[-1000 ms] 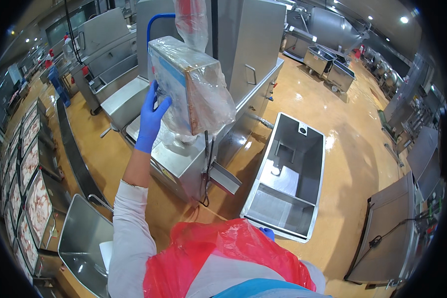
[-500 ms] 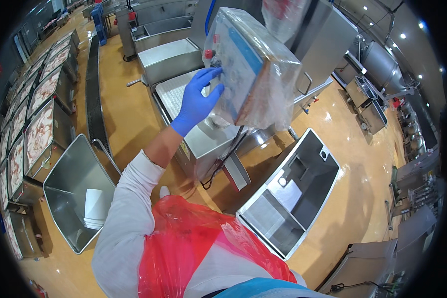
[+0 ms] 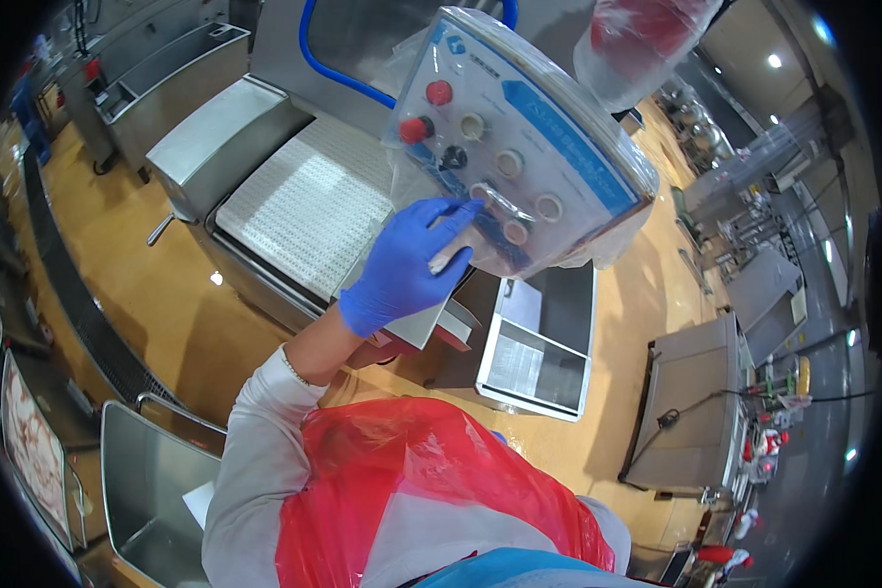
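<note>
My left hand (image 3: 412,263), in a blue glove, reaches up to a control panel (image 3: 568,137) wrapped in clear plastic. The index fingertip is at the panel's lower row of round buttons, touching or very close to the wrap. Its fingers are stretched out, the thumb apart, and nothing is held. Two red knobs (image 3: 416,129) and a black knob (image 3: 453,158) sit on the panel's left part. Below and left of it lies the machine's white textured conveyor belt (image 3: 309,201). My right hand is out of view.
A metal bin with two compartments (image 3: 588,343) stands right of the machine. At lower left is a steel tub cart (image 3: 127,490), beside carts holding pale meat (image 3: 31,446). A dark floor drain (image 3: 78,304) runs along the left. A steel cabinet (image 3: 691,402) stands at right.
My view has turned, and the panel's face with its buttons now shows more plainly. My left hand has moved from the panel's left edge to its lower buttons.
</note>
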`<state>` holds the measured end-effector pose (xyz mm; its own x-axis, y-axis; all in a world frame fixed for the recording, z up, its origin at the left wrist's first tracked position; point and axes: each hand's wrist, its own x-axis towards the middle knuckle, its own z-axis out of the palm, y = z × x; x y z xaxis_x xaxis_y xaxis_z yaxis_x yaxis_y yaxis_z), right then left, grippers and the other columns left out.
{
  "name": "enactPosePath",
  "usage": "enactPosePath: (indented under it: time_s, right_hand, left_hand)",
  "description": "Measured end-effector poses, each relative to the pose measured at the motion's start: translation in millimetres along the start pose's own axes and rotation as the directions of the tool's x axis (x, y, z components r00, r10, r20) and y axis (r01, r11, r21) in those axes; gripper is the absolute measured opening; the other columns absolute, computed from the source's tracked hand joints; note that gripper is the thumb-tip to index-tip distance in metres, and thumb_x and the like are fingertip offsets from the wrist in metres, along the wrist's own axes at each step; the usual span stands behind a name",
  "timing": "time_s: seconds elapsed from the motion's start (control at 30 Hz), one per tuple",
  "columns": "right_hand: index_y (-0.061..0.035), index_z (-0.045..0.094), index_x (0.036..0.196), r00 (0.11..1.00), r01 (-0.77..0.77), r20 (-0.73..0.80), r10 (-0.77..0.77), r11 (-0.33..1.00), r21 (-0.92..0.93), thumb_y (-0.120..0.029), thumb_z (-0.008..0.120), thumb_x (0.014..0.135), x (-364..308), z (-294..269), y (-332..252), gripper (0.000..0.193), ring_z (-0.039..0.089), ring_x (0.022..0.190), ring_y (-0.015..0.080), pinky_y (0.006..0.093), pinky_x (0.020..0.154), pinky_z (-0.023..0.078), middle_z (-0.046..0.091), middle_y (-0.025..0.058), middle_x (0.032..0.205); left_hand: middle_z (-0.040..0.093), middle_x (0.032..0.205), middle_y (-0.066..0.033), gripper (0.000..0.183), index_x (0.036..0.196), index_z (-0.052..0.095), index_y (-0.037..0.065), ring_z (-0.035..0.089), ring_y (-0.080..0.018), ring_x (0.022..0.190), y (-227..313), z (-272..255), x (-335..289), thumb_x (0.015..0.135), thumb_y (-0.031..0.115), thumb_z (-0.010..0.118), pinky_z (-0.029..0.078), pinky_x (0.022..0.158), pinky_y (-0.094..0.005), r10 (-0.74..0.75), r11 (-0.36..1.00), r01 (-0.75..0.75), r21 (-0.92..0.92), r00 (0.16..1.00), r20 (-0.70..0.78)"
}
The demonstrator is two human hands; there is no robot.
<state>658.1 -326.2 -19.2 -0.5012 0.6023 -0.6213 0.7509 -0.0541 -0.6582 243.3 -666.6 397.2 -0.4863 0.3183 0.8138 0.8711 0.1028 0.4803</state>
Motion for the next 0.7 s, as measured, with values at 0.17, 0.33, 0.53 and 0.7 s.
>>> enactPosePath:
  time_s: [0.17,0.33,0.53,0.7]
  right_hand:
    - [0.0002,0.068,0.089,0.999,-0.021,-0.032,0.02,1.0,-0.016,-0.018,0.065,0.096,-37,55,-17,0.02,0.064,0.07,0.0204,0.0351,0.063,0.053,0.069,0.0126,0.081]
    - [-0.0003,0.069,0.091,1.0,-0.016,-0.015,0.017,1.0,0.008,-0.02,0.065,0.096,-35,92,-31,0.021,0.066,0.074,0.0216,0.0363,0.065,0.053,0.069,0.0132,0.083]
    - [-0.0008,0.07,0.093,0.998,0.022,0.063,-0.025,0.999,0.036,-0.023,0.065,0.095,-18,117,-67,0.023,0.067,0.078,0.0231,0.0377,0.068,0.054,0.071,0.0139,0.084]
    - [-0.0013,0.071,0.095,0.99,0.014,0.139,-0.018,0.999,0.034,-0.025,0.065,0.095,-21,136,-67,0.024,0.069,0.081,0.0244,0.0389,0.071,0.054,0.072,0.0145,0.085]
  left_hand:
    - [0.062,0.115,-0.02,0.076,0.155,0.046,0.006,0.061,-0.038,0.1,-10,5,4,0.084,0.012,0.074,0.052,0.088,-0.0455,0.062,0.997,-0.058,-0.059,0.996,0.067]
    - [0.062,0.11,-0.0174,0.083,0.158,0.04,0.003,0.06,-0.0353,0.093,-13,8,5,0.083,0.015,0.075,0.051,0.084,-0.0429,0.105,0.994,-0.102,-0.027,0.988,0.11]
    - [0.062,0.106,-0.015,0.081,0.155,0.041,-0.002,0.062,-0.0328,0.093,-21,-2,7,0.084,0.017,0.074,0.05,0.085,-0.0424,0.148,0.987,-0.155,0.045,0.98,0.132]
    - [0.063,0.105,-0.0142,0.076,0.153,0.042,-0.004,0.063,-0.0315,0.093,-23,-1,6,0.086,0.016,0.071,0.05,0.084,-0.0426,0.174,0.983,-0.182,0.031,0.97,0.169]
